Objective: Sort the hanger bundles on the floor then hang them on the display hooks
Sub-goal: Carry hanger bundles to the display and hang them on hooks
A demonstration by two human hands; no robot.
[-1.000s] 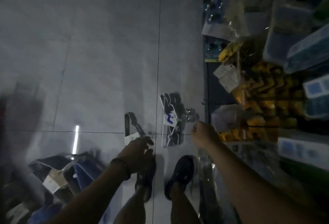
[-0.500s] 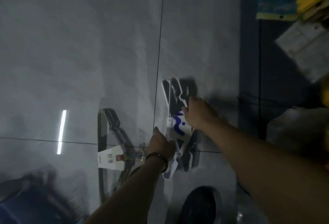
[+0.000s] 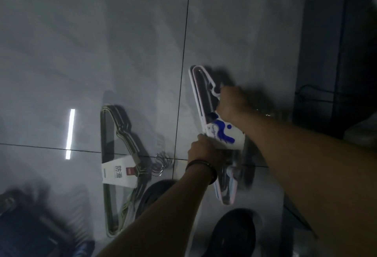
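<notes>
A bundle of pale pink-white hangers (image 3: 201, 97) with a white and blue paper label lies on the grey tiled floor, right of the tile joint. My right hand (image 3: 231, 103) grips its upper shoulder near the hooks. My left hand (image 3: 204, 152), with a dark wristband, holds the bundle at its middle, just below the label. To the left, a second bundle of thin dark-greenish hangers (image 3: 120, 134) with a white card label and metal hooks lies flat on the floor, untouched.
My dark shoes (image 3: 234, 234) stand at the bottom near the bundles. More dark and blue bundles (image 3: 30, 226) lie blurred at bottom left. The dark base of a shelf unit (image 3: 326, 52) runs along the right edge. A ceiling light reflects on the floor.
I have bent down closer to the floor. My left hand let go of the dark-greenish bundle and moved right; both hands now hold the pale labelled bundle.
</notes>
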